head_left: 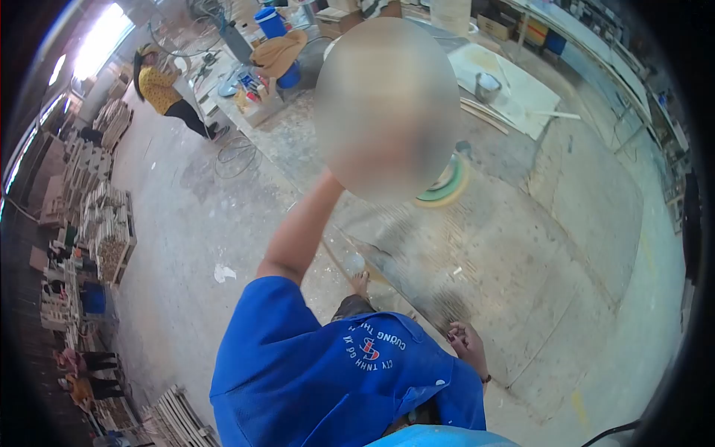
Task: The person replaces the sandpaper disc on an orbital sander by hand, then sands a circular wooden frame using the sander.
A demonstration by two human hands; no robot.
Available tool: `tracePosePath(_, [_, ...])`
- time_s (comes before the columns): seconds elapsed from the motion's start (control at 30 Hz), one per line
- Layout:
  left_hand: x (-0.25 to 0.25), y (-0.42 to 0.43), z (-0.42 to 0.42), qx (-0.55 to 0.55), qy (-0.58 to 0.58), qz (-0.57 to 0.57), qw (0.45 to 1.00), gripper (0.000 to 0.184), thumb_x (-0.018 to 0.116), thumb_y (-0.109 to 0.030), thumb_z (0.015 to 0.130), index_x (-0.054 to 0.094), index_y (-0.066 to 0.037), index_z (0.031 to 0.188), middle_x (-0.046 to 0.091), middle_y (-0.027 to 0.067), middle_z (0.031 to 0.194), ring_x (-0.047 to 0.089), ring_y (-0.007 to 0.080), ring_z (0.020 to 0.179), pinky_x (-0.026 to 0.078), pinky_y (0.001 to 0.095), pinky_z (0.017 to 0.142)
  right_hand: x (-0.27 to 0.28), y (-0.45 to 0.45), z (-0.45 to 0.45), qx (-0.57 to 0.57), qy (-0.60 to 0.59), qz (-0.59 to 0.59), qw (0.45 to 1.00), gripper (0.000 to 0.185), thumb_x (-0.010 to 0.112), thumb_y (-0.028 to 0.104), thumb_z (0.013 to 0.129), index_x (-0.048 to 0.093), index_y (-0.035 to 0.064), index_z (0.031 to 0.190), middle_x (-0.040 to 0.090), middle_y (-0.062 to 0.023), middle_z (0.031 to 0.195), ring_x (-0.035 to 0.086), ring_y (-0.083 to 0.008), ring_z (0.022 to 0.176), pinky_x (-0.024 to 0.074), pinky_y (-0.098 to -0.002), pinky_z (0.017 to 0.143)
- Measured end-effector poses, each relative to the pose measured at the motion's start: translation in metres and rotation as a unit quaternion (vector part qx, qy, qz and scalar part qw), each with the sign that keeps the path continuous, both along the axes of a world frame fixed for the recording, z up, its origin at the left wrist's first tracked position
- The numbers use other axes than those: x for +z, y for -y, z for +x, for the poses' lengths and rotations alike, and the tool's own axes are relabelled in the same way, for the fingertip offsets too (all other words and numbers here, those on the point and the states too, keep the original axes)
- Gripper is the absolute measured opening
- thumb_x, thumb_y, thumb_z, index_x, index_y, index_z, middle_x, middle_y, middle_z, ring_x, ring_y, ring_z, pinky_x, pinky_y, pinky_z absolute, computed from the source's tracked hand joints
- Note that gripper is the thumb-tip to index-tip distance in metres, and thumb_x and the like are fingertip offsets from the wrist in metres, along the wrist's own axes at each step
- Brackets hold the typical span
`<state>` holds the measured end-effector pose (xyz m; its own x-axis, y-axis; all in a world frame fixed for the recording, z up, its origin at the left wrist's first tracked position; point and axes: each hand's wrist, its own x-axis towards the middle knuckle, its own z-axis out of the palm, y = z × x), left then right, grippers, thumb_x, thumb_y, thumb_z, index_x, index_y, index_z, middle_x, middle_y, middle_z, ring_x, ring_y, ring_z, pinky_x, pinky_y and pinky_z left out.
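My left arm [299, 227] reaches up and forward from the blue shirt [313, 372]. A large round blur covers my left hand, so its fingers and anything in them are hidden. From under the blur's lower right edge shows part of a round thing with a green and yellow rim [447, 192]. Low on the right side, close to my body, is my right hand [467, 344]. Its fingers are curled in, and I cannot make out anything inside them. Below it lies a broad, worn grey surface [521, 276].
A pale sheet [521, 89] with a metal can [488, 87] and thin strips [484, 115] lies at upper right. Blue buckets [270, 22] stand at the top. Stacked wood [108, 231] lines the left side, where another person [160, 89] stands farther back. A hose [237, 156] lies on the floor.
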<state>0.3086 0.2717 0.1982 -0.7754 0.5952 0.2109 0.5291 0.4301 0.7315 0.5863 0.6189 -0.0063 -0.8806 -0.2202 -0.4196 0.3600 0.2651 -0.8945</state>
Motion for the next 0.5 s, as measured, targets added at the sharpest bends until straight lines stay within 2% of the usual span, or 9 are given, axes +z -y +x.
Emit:
tracePosePath(0.13, [-0.008,0.097,0.005,0.115,0.03,-0.082,0.989,0.071,0.083,-0.028,0.073,0.052,-0.011,0.134,0.059,0.011,0.13,0.056,0.0245,0.124,0.042,0.0368,0.104,0.011,0.03,-0.039,0.016,-0.008,0.021,1.0,0.035,0.067,0.016,0.092,0.06,0.0003,0.122,0.065,-0.0075,0.1,0.062,-0.0137,0.086,0.0504,-0.0279,0.08])
tracePosePath(0.23, [-0.02,0.159,-0.005,0.162,0.016,-0.079,0.984,0.07,0.082,-0.026,0.072,0.052,-0.01,0.133,0.06,0.0118,0.129,0.056,0.0246,0.123,0.043,0.038,0.103,0.013,0.063,-0.068,0.005,-0.014,0.036,0.999,0.034,0.066,0.015,0.092,0.06,0.0008,0.122,0.066,-0.0077,0.1,0.064,-0.0147,0.088,0.0513,-0.0293,0.081])
tracePosePath(0.27, [-0.024,0.177,-0.01,0.179,0.042,-0.077,0.98,0.07,0.081,-0.027,0.072,0.052,-0.009,0.133,0.06,0.013,0.126,0.057,0.0278,0.12,0.044,0.0398,0.101,0.023,0.08,-0.078,0.002,-0.009,0.048,0.999,0.033,0.066,0.015,0.092,0.06,0.0009,0.122,0.066,-0.0078,0.1,0.065,-0.0152,0.089,0.0517,-0.03,0.081])
tracePosePath(0.37, [-0.071,0.237,-0.037,0.215,-0.026,-0.092,0.972,0.067,0.077,-0.026,0.072,0.053,-0.011,0.132,0.06,0.0205,0.114,0.058,0.0377,0.108,0.047,0.0427,0.094,0.04,0.123,-0.114,0.019,0.001,0.05,0.999,0.031,0.065,0.012,0.093,0.061,0.0018,0.122,0.067,-0.0089,0.1,0.067,-0.0159,0.09,0.0527,-0.0315,0.081])
tracePosePath(0.4, [-0.084,0.252,-0.045,0.227,-0.012,-0.1,0.969,0.066,0.077,-0.025,0.072,0.053,-0.011,0.132,0.06,0.0209,0.112,0.058,0.0384,0.107,0.047,0.0433,0.093,0.044,0.135,-0.126,0.027,0.006,0.043,0.999,0.031,0.064,0.012,0.093,0.061,0.0022,0.122,0.067,-0.0094,0.099,0.067,-0.016,0.09,0.0531,-0.0319,0.08])
tracePosePath(0.5, [-0.112,0.287,-0.066,0.251,0.022,-0.126,0.959,0.063,0.076,-0.024,0.072,0.053,-0.012,0.13,0.058,0.0217,0.11,0.057,0.0404,0.106,0.048,0.0451,0.092,0.058,0.166,-0.18,0.108,-0.059,0.128,0.984,0.031,0.056,0.004,0.093,0.058,-0.0006,0.124,0.066,-0.0112,0.099,0.067,-0.0184,0.093,0.0541,-0.0313,0.083])
